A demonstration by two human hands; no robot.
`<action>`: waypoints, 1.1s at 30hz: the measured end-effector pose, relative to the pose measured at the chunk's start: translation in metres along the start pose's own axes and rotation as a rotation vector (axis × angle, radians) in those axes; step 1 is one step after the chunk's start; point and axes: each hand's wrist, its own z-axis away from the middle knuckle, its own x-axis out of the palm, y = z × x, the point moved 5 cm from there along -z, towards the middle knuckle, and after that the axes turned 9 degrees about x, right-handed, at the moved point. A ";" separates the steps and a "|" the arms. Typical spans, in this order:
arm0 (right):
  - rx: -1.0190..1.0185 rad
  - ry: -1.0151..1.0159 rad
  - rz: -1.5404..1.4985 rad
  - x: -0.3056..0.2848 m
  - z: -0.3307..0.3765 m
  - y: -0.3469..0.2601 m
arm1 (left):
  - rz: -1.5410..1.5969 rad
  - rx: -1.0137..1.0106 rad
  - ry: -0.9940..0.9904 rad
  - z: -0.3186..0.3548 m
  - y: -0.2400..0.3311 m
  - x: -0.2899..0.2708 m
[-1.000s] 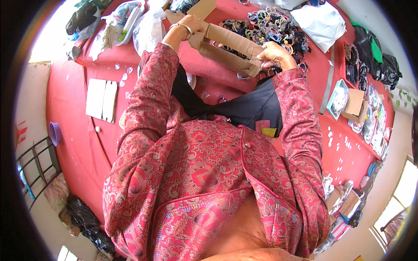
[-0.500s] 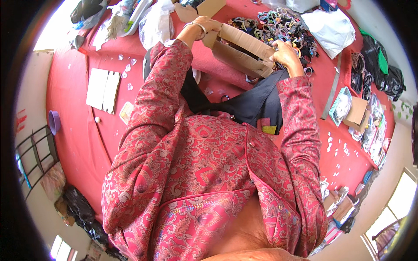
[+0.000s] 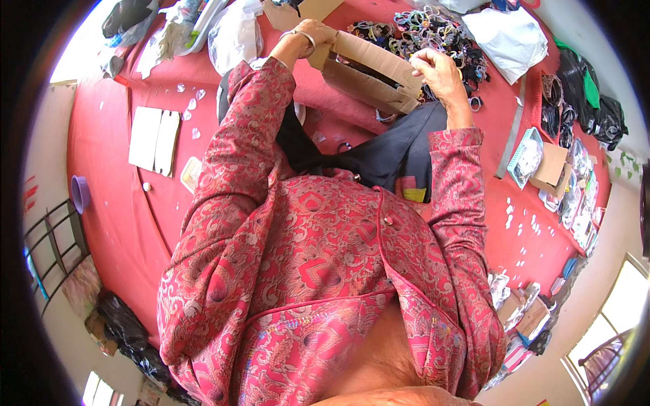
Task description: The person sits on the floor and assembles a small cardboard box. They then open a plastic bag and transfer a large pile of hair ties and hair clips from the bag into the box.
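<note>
A long open cardboard box (image 3: pixel 359 86) lies tilted across my knees at the upper middle, with its dark inside partly showing. My left hand (image 3: pixel 315 34), with a bracelet at the wrist, grips the flap at the box's left end. Over the box's right end is my right hand (image 3: pixel 439 73), its fingers curled and the thumb near the forefinger. Whatever those fingers may hold is too small to make out. Just beyond the box spreads a heap of small hair ties (image 3: pixel 440 34), mostly black with colourful ones among them.
A white plastic bag (image 3: pixel 504 44) lies right of the heap, a clear bag (image 3: pixel 235 37) to the left. White boards (image 3: pixel 154 139) and a purple bowl (image 3: pixel 80 194) are on the left. A blue basket (image 3: pixel 526 157) and small carton (image 3: pixel 552 169) stand right.
My right hand has lifted off the box's right end and curled its fingers. My left hand keeps its hold. The whole view has shifted slightly.
</note>
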 end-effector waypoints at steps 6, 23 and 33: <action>-0.041 -0.325 0.424 0.028 0.008 0.002 | -0.228 0.177 -0.030 -0.014 -0.007 0.010; 0.051 -0.108 0.601 0.023 -0.024 0.042 | 0.474 0.059 0.200 0.004 -0.020 0.006; 0.084 -0.114 0.575 0.025 -0.032 0.044 | 1.402 -0.259 0.352 0.081 0.018 0.008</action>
